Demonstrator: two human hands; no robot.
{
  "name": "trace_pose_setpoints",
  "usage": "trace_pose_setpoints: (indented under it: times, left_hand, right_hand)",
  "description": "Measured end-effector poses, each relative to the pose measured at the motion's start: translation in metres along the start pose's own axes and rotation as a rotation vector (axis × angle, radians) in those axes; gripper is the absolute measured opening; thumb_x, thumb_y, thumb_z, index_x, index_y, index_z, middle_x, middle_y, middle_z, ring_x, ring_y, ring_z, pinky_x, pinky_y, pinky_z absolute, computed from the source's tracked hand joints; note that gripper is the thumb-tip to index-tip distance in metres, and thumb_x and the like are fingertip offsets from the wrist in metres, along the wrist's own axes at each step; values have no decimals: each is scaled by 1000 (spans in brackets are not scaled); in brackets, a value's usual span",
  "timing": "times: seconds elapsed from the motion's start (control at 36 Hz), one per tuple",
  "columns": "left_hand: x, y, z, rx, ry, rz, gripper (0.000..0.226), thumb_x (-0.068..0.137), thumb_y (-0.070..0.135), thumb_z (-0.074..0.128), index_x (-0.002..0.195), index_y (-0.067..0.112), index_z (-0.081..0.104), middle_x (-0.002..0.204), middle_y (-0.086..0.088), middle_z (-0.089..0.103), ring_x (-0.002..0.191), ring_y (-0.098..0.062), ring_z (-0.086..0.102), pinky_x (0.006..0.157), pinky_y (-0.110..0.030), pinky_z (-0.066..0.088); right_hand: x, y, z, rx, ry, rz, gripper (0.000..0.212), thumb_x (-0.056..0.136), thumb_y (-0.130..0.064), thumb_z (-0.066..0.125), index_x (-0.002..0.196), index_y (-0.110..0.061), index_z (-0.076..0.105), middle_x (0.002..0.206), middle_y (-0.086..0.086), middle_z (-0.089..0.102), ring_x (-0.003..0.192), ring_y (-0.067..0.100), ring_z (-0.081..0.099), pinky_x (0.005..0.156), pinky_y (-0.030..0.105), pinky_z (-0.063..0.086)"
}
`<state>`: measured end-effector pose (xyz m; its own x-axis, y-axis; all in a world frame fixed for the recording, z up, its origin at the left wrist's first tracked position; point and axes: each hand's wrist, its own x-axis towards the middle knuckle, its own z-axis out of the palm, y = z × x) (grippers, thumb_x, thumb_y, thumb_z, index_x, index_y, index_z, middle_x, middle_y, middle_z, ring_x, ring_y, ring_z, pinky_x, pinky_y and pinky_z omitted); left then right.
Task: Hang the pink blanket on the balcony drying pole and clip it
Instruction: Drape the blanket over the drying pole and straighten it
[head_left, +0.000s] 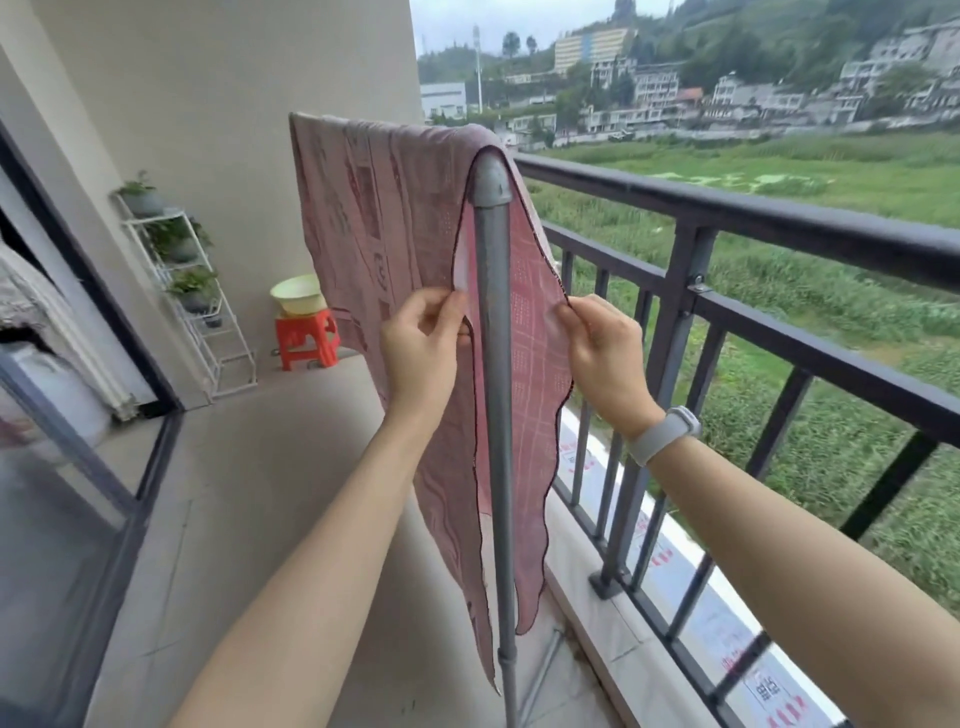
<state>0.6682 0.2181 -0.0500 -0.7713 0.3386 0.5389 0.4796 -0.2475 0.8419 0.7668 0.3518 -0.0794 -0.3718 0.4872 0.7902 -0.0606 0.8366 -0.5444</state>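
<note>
The pink patterned blanket is draped over the top bar of a grey drying rack, hanging down on both sides of the upright grey pole. My left hand pinches the blanket's near edge left of the pole. On the pole's right side my right hand, with a grey wristband, pinches the other hanging edge. No clip is visible.
A dark metal balcony railing runs along the right. At the far end stand a red stool carrying a pale basin and a white plant shelf. A glass sliding door lines the left.
</note>
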Motion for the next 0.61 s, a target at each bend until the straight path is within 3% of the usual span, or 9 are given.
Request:
trace_pose_setpoints:
  times: [0.06, 0.14, 0.22, 0.33, 0.39, 0.44, 0.56, 0.61]
  left_hand:
    - [9, 13, 1, 9, 69, 61, 21, 89, 18, 58, 70, 27, 55, 60, 13, 54, 55, -4, 53, 60, -24, 45]
    - [28, 47, 2, 21, 164, 232, 10, 89, 15, 57, 80, 18, 56, 69, 14, 53, 61, 7, 50, 64, -11, 38]
    - [37, 76, 10, 62, 122, 404, 4, 85, 15, 60, 84, 17, 57, 79, 11, 54, 66, 4, 51, 67, -11, 39]
    - [22, 68, 20, 223, -14, 487, 32, 78, 20, 69, 104, 9, 56, 102, 0, 45, 96, -5, 51, 88, -12, 39]
    - [10, 52, 18, 267, -24, 498, 44, 77, 20, 71, 114, 3, 54, 112, -9, 46, 107, -15, 49, 97, -16, 37]
    - [1, 39, 15, 262, -36, 460, 50, 78, 14, 71, 121, 0, 50, 120, -10, 48, 114, -11, 45, 99, -10, 33]
    - [-7, 31, 12, 268, -29, 375, 51, 79, 13, 71, 123, -3, 50, 123, -15, 54, 116, -17, 49, 100, -11, 35]
    - [-7, 31, 12, 290, -2, 415, 46, 80, 11, 69, 120, -3, 54, 120, -14, 55, 114, -17, 50, 101, -16, 37]
  right_hand:
    - [-11, 13, -3, -61, -10, -3, 29, 92, -16, 48, 63, -18, 45, 58, -8, 38, 51, 12, 37, 49, 27, 29]
    - [-48, 40, -5, -125, -29, 41, 27, 91, -17, 49, 65, -10, 53, 63, -6, 41, 54, 13, 38, 50, 28, 29]
    - [-91, 67, -5, -182, -98, 159, 26, 91, -18, 51, 68, -8, 56, 63, -8, 41, 56, 16, 43, 50, 33, 36]
    - [-139, 93, -6, -202, -267, 402, 30, 92, -17, 52, 63, -9, 52, 61, -10, 41, 59, 19, 46, 57, 33, 35]
    - [-144, 94, -6, -183, -337, 452, 31, 93, -18, 51, 65, -4, 55, 63, -4, 47, 62, 20, 49, 61, 33, 36]
    - [-136, 87, -7, -127, -387, 465, 27, 93, -20, 51, 68, -12, 59, 72, 0, 53, 70, 17, 53, 67, 34, 42]
    - [-104, 61, -12, 22, -381, 411, 9, 91, -28, 53, 93, -25, 61, 91, -2, 57, 83, 12, 56, 78, 34, 48]
    - [-84, 42, -13, 101, -335, 351, 29, 89, -30, 57, 117, -26, 54, 106, -4, 58, 93, 9, 56, 84, 25, 46]
